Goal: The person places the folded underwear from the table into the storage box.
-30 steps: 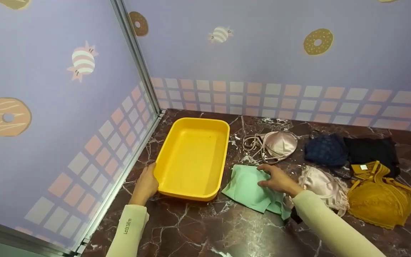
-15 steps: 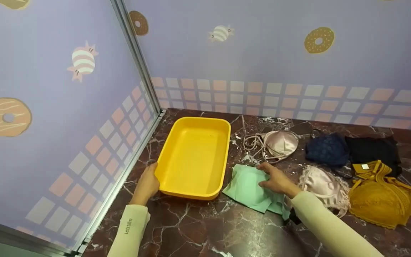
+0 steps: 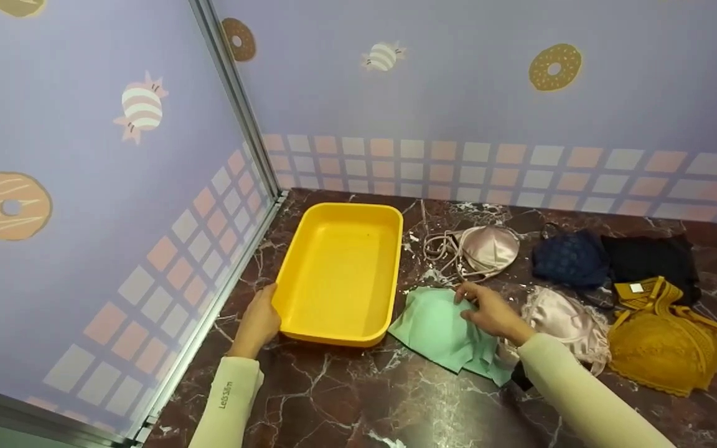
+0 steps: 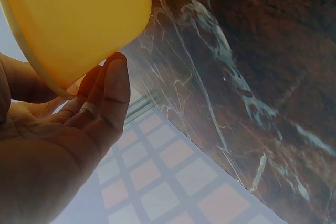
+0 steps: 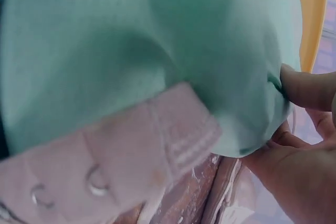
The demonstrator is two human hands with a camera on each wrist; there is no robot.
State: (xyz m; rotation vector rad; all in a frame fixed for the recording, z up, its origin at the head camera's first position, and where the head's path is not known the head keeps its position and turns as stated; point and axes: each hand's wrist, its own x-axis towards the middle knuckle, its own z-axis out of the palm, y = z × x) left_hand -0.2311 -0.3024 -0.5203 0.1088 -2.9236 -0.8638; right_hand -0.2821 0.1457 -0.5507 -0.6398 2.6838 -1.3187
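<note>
My left hand (image 3: 259,320) grips the near left rim of a yellow plastic tray (image 3: 290,267); in the left wrist view the thumb is on one side of its wall (image 4: 79,19) and the fingers on the other. To the tray's right lies a mint green bra (image 3: 436,326). My right hand (image 3: 489,311) pinches its far right edge, the thumb dimpling the cloth (image 5: 226,51) in the right wrist view, with fingers underneath. A pink band with metal hooks (image 5: 105,150) crosses in front of the green cloth there.
Behind the green bra lies a pink satin bra (image 3: 489,249) with loose straps. Farther right are a navy bra (image 3: 570,258), a black garment (image 3: 651,261), a lace-edged pink bra (image 3: 564,323) and a mustard bra (image 3: 666,348). Patterned walls stand at the left and back of the marbled table (image 3: 333,404).
My right fingers have drawn together on the green bra's edge and shifted slightly right, and the cloth has bunched up a little. My left hand stays on the tray.
</note>
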